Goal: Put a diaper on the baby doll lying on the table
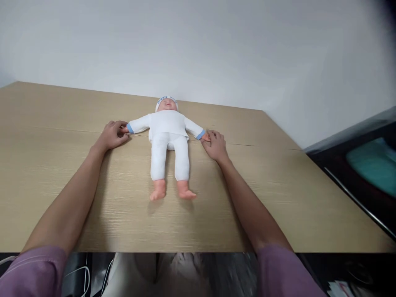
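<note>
Baby doll (168, 142) laid flat on its back near the far edge of the wooden bench (46, 173), head toward the wall, legs toward the near edge, arms stretched out sideways. Fully dressed in a white top, white trousers and a white cap with blue trim; bare feet showing. No loose garment, cloth or tool visible on the bench, so nothing yet removed or added, as far as can be judged; work apparently at an early, positioning stage.

Left hand (111, 135) resting on the bench at the end of one doll arm, fingers curled loosely about the doll's small hand beside the blue cuff; grip partly closed, pinch or mere touch not distinguishable. Right hand (215, 145) at the end of the other doll arm, fingertips meeting the doll's hand; grip relaxed, likewise touching rather than clearly clamped. Doll's body midway between both grips, spanned from cuff to cuff. Dark furniture beyond the right-hand bench edge.
</note>
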### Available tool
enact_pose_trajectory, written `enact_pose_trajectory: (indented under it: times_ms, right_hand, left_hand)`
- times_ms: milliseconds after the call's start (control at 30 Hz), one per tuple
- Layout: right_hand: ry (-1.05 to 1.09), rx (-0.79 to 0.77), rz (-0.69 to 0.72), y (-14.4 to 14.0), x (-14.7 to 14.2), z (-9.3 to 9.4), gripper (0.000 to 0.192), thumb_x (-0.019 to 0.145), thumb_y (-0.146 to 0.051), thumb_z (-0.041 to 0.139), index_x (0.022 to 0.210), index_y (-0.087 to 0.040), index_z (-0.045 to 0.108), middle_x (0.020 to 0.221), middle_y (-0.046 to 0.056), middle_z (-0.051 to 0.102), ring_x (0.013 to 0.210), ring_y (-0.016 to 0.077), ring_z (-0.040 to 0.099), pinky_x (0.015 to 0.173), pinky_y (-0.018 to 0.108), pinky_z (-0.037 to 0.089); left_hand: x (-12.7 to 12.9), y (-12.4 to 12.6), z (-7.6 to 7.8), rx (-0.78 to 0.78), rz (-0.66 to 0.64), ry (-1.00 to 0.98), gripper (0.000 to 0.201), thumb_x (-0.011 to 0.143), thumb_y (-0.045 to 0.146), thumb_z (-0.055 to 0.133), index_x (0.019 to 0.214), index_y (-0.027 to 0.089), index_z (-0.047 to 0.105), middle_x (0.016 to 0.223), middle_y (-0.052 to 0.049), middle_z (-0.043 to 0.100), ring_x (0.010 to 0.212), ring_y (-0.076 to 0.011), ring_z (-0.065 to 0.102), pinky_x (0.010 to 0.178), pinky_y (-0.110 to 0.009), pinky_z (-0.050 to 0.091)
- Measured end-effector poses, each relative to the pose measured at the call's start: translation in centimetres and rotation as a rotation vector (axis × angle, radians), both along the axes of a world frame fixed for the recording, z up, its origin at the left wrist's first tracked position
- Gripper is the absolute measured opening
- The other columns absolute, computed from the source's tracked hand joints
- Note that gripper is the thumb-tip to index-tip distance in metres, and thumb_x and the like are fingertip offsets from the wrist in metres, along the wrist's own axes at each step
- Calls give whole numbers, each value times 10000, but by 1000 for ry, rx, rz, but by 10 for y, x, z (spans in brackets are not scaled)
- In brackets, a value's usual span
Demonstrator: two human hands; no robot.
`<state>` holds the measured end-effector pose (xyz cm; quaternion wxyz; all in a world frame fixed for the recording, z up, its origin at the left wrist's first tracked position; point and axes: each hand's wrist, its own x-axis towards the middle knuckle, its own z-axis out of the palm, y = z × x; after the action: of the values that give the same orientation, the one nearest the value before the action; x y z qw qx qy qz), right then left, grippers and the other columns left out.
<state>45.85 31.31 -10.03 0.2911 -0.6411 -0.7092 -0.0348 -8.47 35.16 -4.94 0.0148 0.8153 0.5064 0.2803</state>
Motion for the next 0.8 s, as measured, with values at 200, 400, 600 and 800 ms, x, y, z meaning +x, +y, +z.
enact_pose_trajectory:
  times_ms: [200, 400, 600, 800]
  right_hand:
    - [95, 83, -217, -59, -50, -12, 828, 1041, -531, 491, 1719, -77, 350, 1717, 339, 437, 1571, 473, 415, 1257, 746, 370]
    - [109, -68, -173, -155, -100, 3, 798, 1070, -462, 457, 1728, -37, 309, 1777, 338, 372, 1647, 452, 360, 1324, 683, 323]
    - [191, -79, 4, -299, -116, 17, 650, 1095, -518, 475, 1641, -167, 499, 1707, 240, 543, 1613, 433, 466, 1360, 708, 294]
    - [530, 73, 76, -448, -107, -23, 220, 1093, -439, 546, 1256, -419, 693, 1227, 95, 793, 1214, 393, 734, 1063, 687, 595]
  left_hand:
    - [25, -45, -7, -74, 210, -43, 835, 915, 473, 544, 1668, 115, 488, 1691, -267, 549, 1531, -489, 482, 1242, -700, 380]
    - [79, -148, -1, -100, 423, -111, 962, 1007, 542, 489, 1785, 50, 210, 1800, -348, 342, 1649, -530, 366, 1265, -730, 357]
    - [119, -327, -8, -73, 259, 42, 704, 1108, 440, 394, 1763, 182, 395, 1733, -249, 530, 1631, -475, 466, 1305, -686, 375]
    - [109, -490, -39, -244, -122, -44, 630, 1075, 385, 551, 1695, 482, 505, 1624, -90, 669, 1505, -383, 619, 1244, -654, 475]
